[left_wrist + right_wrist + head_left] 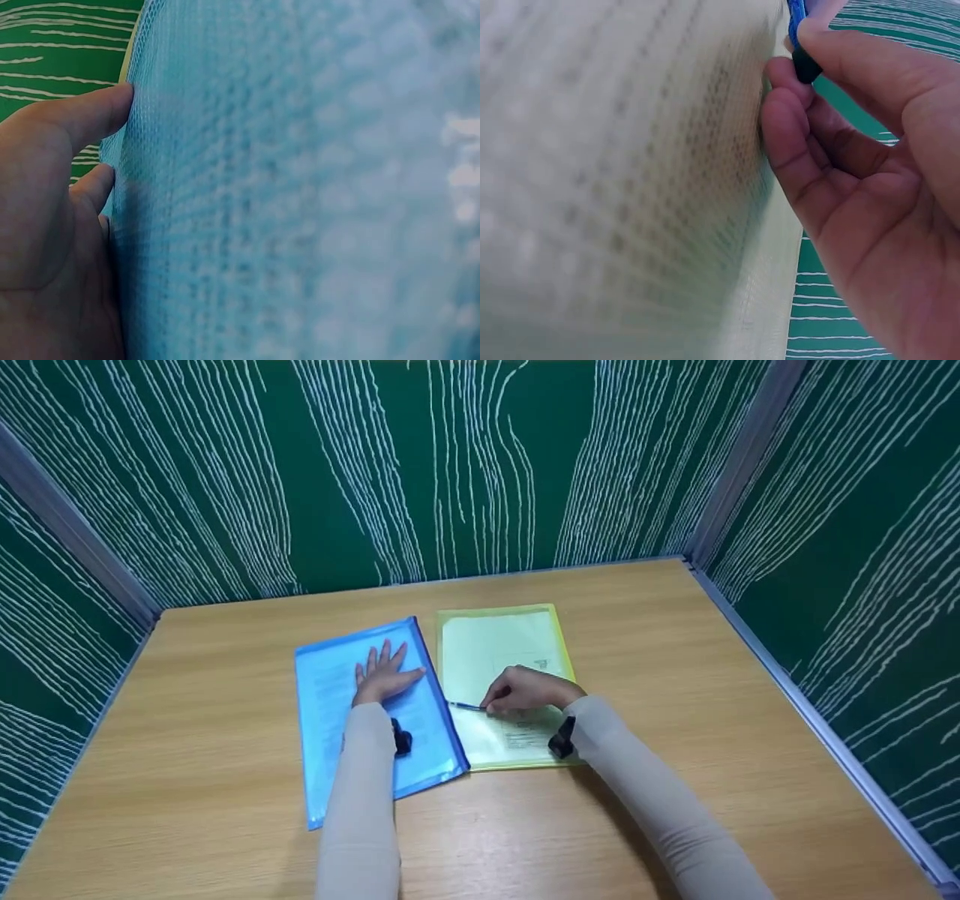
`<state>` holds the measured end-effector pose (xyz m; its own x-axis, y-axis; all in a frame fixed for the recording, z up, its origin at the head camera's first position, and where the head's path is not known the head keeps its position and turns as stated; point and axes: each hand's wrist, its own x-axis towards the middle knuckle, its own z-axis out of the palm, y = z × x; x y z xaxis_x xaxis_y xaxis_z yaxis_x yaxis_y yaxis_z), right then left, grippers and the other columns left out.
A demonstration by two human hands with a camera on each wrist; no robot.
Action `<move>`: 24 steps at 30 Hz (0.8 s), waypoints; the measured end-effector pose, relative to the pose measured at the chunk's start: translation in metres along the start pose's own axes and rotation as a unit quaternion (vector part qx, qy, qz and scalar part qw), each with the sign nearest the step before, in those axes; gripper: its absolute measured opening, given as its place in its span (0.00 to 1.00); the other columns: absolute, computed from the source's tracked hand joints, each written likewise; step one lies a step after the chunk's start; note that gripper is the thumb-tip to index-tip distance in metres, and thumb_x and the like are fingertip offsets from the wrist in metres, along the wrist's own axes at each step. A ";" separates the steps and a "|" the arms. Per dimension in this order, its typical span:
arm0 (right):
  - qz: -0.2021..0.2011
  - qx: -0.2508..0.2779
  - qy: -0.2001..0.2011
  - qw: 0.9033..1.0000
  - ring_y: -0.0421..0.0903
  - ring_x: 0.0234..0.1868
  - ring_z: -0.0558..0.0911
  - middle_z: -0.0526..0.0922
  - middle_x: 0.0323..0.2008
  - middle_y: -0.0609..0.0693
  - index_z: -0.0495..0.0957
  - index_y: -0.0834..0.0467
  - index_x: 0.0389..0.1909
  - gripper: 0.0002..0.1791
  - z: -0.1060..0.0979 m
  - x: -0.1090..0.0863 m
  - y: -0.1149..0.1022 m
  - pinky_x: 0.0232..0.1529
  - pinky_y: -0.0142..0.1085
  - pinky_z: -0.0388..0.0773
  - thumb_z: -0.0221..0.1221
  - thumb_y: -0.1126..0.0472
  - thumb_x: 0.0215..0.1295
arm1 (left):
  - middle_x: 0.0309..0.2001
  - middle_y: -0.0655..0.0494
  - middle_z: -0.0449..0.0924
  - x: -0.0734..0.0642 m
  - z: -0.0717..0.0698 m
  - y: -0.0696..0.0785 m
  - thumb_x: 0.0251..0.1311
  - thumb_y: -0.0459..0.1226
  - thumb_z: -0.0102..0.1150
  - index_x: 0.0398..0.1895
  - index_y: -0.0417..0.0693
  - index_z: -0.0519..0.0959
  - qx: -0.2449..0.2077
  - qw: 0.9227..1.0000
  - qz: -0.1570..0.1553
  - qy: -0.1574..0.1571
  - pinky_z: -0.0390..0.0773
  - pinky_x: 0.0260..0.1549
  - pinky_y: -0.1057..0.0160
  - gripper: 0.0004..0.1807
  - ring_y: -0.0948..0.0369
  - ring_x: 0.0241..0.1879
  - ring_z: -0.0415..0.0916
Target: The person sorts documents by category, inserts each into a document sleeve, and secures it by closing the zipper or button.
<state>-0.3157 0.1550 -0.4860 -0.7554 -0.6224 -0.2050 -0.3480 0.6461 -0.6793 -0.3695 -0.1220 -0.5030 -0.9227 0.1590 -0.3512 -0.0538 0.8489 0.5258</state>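
A blue mesh zip pouch point(427, 735) with printed sheets faintly visible inside lies tilted on the table. My left hand point(384, 675) rests flat on it with fingers spread; in the left wrist view the thumb and fingertips touch the blue mesh point(247, 187). My right hand point(525, 690) pinches a thin blue zipper pull point(466, 706) at the pouch's dark blue right edge. Close up in the right wrist view, its black end point(806, 66) sits between thumb and fingers. Beneath that hand lies a yellow zip pouch point(487, 641) holding a printed sheet.
Both pouches lie on a wooden table point(202, 720), the blue one's right edge overlapping the yellow one. Green panels with white lines point(480, 465) enclose the table at the back and sides. A small black camera point(561, 739) is worn on each wrist.
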 end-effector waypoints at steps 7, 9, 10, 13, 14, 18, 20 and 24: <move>-0.020 -0.008 -0.016 1.000 0.36 0.28 0.75 0.87 0.37 0.48 0.87 0.54 0.42 0.09 0.003 -0.004 0.000 0.31 0.27 0.72 0.62 0.59 0.64 | 0.78 0.55 0.24 0.000 0.000 -0.003 0.63 0.64 0.43 0.77 0.63 0.40 0.001 1.000 -0.005 0.005 0.18 0.68 0.41 0.44 0.49 0.75 0.14; -0.018 -0.007 -0.022 1.000 0.36 0.28 0.75 0.87 0.36 0.48 0.87 0.54 0.42 0.09 0.003 -0.006 -0.001 0.32 0.27 0.73 0.62 0.60 0.64 | 0.78 0.55 0.24 0.000 0.000 -0.004 0.63 0.63 0.43 0.77 0.63 0.40 0.000 1.000 -0.009 0.006 0.18 0.68 0.40 0.44 0.49 0.75 0.14; -0.018 -0.005 -0.024 1.000 0.36 0.28 0.75 0.87 0.36 0.48 0.87 0.54 0.42 0.09 0.003 -0.007 -0.001 0.32 0.27 0.73 0.62 0.60 0.64 | 0.78 0.55 0.24 0.000 0.000 -0.005 0.63 0.63 0.43 0.77 0.63 0.40 0.000 1.000 -0.010 0.008 0.18 0.68 0.40 0.44 0.49 0.75 0.14; -0.024 0.000 -0.029 0.999 0.35 0.29 0.75 0.87 0.36 0.48 0.87 0.55 0.42 0.09 0.004 -0.011 -0.001 0.33 0.26 0.73 0.62 0.60 0.64 | 0.78 0.55 0.24 -0.001 -0.001 -0.005 0.63 0.63 0.43 0.77 0.63 0.40 -0.004 1.000 -0.011 0.009 0.18 0.68 0.40 0.44 0.49 0.75 0.14; -0.032 0.000 -0.031 0.999 0.35 0.28 0.74 0.88 0.36 0.49 0.87 0.55 0.41 0.09 0.004 -0.012 -0.001 0.32 0.26 0.73 0.62 0.60 0.64 | 0.78 0.54 0.24 -0.001 -0.002 -0.005 0.63 0.63 0.43 0.77 0.62 0.40 -0.004 1.000 -0.010 0.010 0.18 0.68 0.40 0.44 0.48 0.74 0.14; -0.053 0.002 -0.040 0.998 0.33 0.28 0.75 0.88 0.37 0.51 0.87 0.57 0.42 0.09 0.006 -0.015 -0.001 0.31 0.25 0.73 0.62 0.61 0.64 | 0.78 0.54 0.23 -0.001 -0.005 -0.007 0.64 0.63 0.42 0.77 0.62 0.40 -0.004 1.000 -0.011 0.010 0.17 0.68 0.40 0.44 0.48 0.74 0.14; -0.058 0.003 -0.047 0.997 0.33 0.29 0.75 0.88 0.37 0.52 0.86 0.58 0.42 0.09 0.006 -0.016 -0.001 0.32 0.24 0.73 0.62 0.61 0.63 | 0.78 0.54 0.23 0.000 -0.006 -0.008 0.64 0.63 0.42 0.77 0.62 0.39 -0.003 1.000 -0.012 0.009 0.17 0.68 0.40 0.44 0.48 0.74 0.13; -0.058 -0.003 -0.056 0.997 0.31 0.32 0.77 0.88 0.38 0.51 0.87 0.58 0.41 0.09 0.007 -0.019 -0.001 0.36 0.24 0.75 0.62 0.62 0.63 | 0.78 0.53 0.24 0.001 -0.008 -0.010 0.64 0.63 0.42 0.77 0.61 0.40 -0.003 1.000 -0.010 0.012 0.18 0.68 0.40 0.44 0.48 0.75 0.14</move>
<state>-0.2965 0.1631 -0.4860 -0.6434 -0.7380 -0.2033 -0.4326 0.5697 -0.6989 -0.3726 -0.1344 -0.5024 -0.9302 0.1308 -0.3429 -0.0735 0.8490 0.5232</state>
